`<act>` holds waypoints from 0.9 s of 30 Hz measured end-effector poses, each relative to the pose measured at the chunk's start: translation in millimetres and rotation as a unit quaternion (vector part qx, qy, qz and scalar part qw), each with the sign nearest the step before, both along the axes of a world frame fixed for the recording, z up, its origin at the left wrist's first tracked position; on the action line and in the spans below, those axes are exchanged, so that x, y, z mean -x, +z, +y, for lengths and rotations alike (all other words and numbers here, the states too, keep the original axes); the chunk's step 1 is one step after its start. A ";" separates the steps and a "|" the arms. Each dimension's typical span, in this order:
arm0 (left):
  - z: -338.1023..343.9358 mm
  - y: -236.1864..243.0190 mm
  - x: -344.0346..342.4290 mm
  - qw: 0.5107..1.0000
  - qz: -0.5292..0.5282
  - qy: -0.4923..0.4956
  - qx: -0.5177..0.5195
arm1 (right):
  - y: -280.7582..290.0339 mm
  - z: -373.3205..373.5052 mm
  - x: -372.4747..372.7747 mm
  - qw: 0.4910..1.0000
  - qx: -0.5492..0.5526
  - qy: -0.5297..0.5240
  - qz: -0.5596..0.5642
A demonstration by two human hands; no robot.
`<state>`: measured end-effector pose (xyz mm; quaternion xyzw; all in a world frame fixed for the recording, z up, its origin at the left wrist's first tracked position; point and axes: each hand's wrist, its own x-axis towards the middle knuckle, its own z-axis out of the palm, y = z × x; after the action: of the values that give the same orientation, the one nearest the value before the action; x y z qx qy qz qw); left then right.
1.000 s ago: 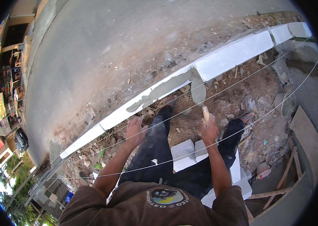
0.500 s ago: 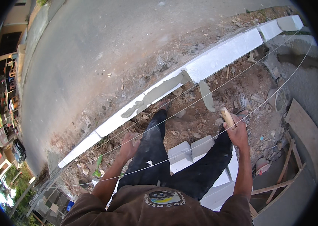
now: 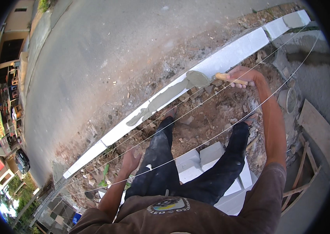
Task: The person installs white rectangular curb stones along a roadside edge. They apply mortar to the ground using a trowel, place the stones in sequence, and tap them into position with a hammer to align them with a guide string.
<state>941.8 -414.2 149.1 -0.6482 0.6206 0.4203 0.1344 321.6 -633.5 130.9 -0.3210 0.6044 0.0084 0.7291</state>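
Observation:
My right hand (image 3: 243, 77) is closed round the wooden handle of a trowel (image 3: 199, 79). Its grey, mortar-coated blade lies at the low white block wall (image 3: 233, 52), at the end of a taller block. Wet grey mortar (image 3: 167, 97) runs in an uneven strip along the lower course, left of the blade. By my left thigh hangs my left hand (image 3: 132, 158), empty, with its fingers loosely apart.
Taut strings (image 3: 227, 91) cross in front of me beside the wall. White blocks (image 3: 211, 154) are stacked between and behind my legs. Rubble and soil (image 3: 208, 113) cover the ground at my feet. On the right are a bucket (image 3: 288, 99) and boards (image 3: 317, 130); a paved road (image 3: 106, 46) lies beyond the wall.
My right hand has moved forward, carrying the trowel from above the rubble to the wall, its blade now at the mortar strip's right end. My left hand has barely moved.

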 end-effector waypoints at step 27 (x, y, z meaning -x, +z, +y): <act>3.8 -12.7 4.0 0.999 0.034 0.010 -0.015 | 70.9 52.3 -88.3 0.729 0.486 0.347 0.335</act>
<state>937.8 -410.4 136.4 -0.6378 0.6119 0.4526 0.1181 409.9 -581.3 201.8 -0.7951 0.5775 0.0731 0.1702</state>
